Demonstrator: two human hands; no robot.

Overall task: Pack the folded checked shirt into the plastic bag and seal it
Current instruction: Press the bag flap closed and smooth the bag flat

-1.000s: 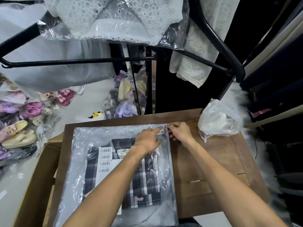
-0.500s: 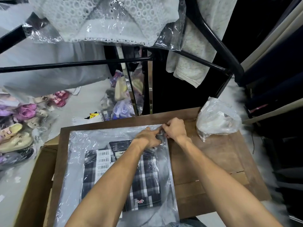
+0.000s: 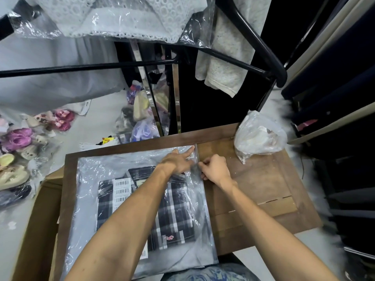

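Note:
The folded dark checked shirt (image 3: pixel 174 216), with white barcode labels on it, lies inside a clear plastic bag (image 3: pixel 89 179) flat on the brown wooden table (image 3: pixel 263 179). My left hand (image 3: pixel 178 160) presses flat on the bag near its far right corner, fingers stretched toward the edge strip. My right hand (image 3: pixel 213 167) is curled at the bag's right edge and pinches the thin strip (image 3: pixel 196 153) that runs along that edge. My forearms hide part of the shirt.
A crumpled plastic bag (image 3: pixel 257 136) with pale contents sits at the table's far right. A cardboard box (image 3: pixel 38 220) stands left of the table. Bagged shoes (image 3: pixel 18 138) lie on the floor at left. A black clothes rack (image 3: pixel 253 41) with hanging garments overhangs the far side.
Both hands stayed at the bag's far right corner. The left hand flattened out again after bunching up; the right hand slid a little nearer along the edge strip, fingers curled.

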